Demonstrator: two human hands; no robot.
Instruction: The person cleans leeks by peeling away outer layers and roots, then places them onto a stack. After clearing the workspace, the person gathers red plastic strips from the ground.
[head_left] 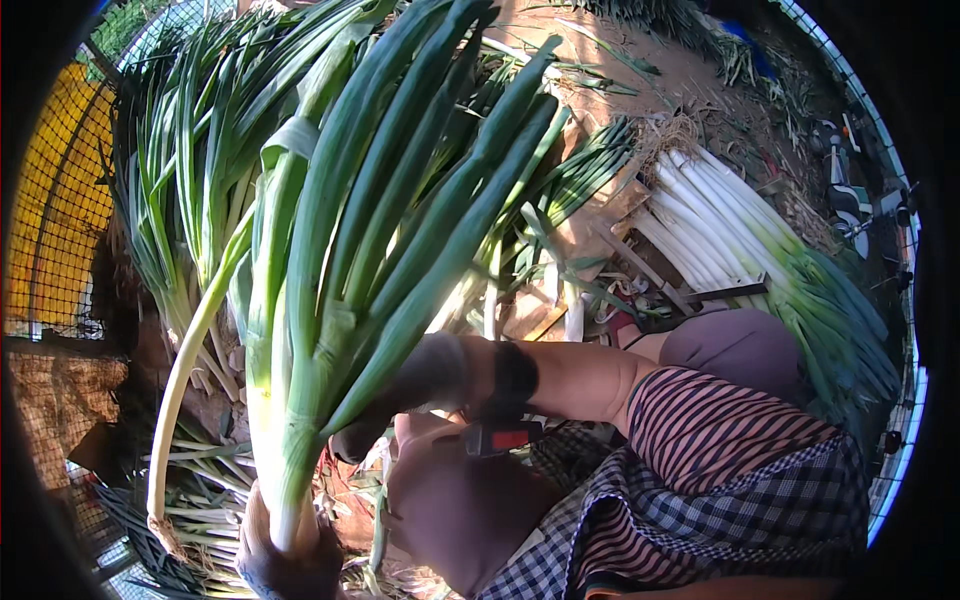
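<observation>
A large green onion with broad dark green leaves stands upright close in front of me. At the lower left my gloved left hand is wrapped round its pale lower stem. My right hand, in a dark grey glove, reaches across from the right beside the stalk, and its fingers are mostly hidden behind the leaves and in shadow. A dark band goes round the right wrist. Left of the stem, a thin pale stalk droops with its roots downward.
A pile of untrimmed green onions leans at the left. Cleaned white-stemmed green onions lie in a row at the right. Loose stalks cover the ground at lower left. Yellow netting borders the left side.
</observation>
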